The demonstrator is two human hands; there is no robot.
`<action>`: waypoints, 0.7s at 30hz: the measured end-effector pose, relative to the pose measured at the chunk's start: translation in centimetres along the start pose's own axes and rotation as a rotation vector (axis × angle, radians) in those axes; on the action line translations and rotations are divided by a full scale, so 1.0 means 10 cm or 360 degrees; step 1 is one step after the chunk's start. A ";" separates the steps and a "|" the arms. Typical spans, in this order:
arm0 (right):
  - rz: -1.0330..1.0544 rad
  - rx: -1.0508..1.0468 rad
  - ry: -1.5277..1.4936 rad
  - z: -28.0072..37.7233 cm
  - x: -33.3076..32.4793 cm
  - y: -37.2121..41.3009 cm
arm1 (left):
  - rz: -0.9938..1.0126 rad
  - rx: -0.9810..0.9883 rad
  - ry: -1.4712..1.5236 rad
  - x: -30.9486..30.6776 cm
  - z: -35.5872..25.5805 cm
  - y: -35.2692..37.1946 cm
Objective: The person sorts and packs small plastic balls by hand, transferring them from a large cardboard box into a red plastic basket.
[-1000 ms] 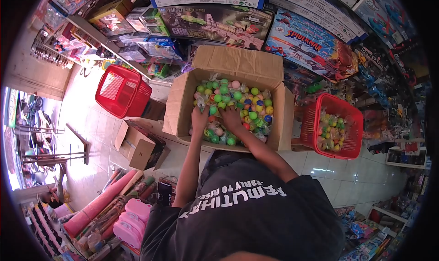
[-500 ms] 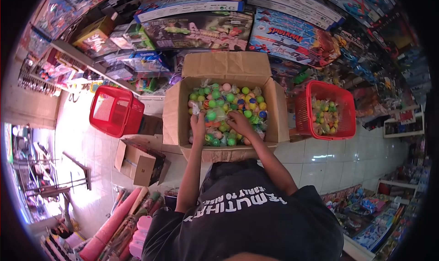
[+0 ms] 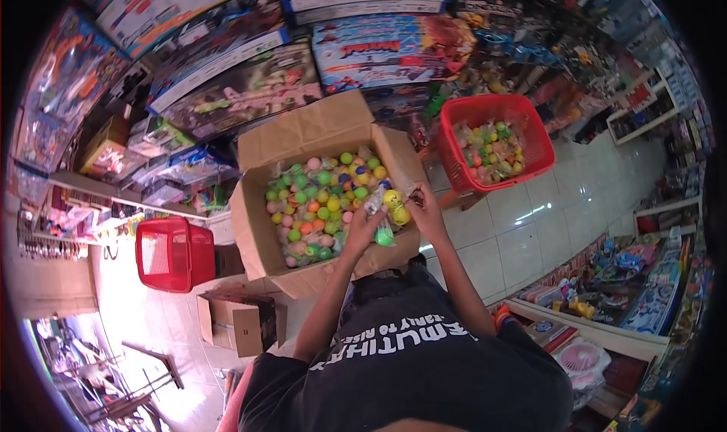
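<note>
A clear plastic bag of balls [image 3: 394, 206], with yellow balls and a green one showing, hangs between my hands over the right side of a cardboard box [image 3: 303, 133]. My left hand [image 3: 364, 232] is closed on the bag's left side. At its right upper edge, the fingers of my right hand [image 3: 427, 212] pinch the plastic. Below them, the open box is filled with small colourful balls [image 3: 312, 203] in green, yellow, pink, orange and blue, some in clear plastic. Part of the box's near right corner is hidden by my hands and the bag.
On the right, a red basket [image 3: 535, 140] holds bagged balls. Another red basket [image 3: 198, 250] stands at the left, near a smaller open carton [image 3: 219, 322] on the tiled floor [image 3: 492, 258]. Shelves with boxed toys [image 3: 394, 49] line the back; more goods [image 3: 606, 288] lie at right.
My hands have come up out of the balls and shifted right, now holding a bag with yellow and green balls. The view has turned towards the right basket.
</note>
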State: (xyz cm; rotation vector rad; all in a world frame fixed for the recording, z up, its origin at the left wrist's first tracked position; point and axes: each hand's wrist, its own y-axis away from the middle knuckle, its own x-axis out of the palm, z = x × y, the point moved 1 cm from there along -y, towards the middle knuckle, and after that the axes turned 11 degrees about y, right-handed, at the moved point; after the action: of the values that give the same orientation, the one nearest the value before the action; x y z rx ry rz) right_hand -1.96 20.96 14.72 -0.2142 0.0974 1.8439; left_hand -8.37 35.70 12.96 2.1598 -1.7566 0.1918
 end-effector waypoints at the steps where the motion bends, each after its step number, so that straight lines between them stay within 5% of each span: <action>1: -0.0032 -0.0004 -0.0001 -0.02 -0.11 0.02 | 0.0074 0.0036 0.0044 0.17 -0.04 0.00; 7: 0.0171 0.0011 0.0055 -0.02 -0.95 0.03 | 0.0317 -0.0101 -0.0098 0.92 0.16 -0.18; 21: 0.0059 0.0171 0.0239 -0.41 -2.87 0.28 | 0.0374 -0.0148 -0.0185 2.68 0.90 -0.43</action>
State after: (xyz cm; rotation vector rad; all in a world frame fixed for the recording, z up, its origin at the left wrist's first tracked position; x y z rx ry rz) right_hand 3.45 -7.57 16.23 -0.2770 0.3061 1.8517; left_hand 0.75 8.60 12.41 1.9323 -2.0419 0.0413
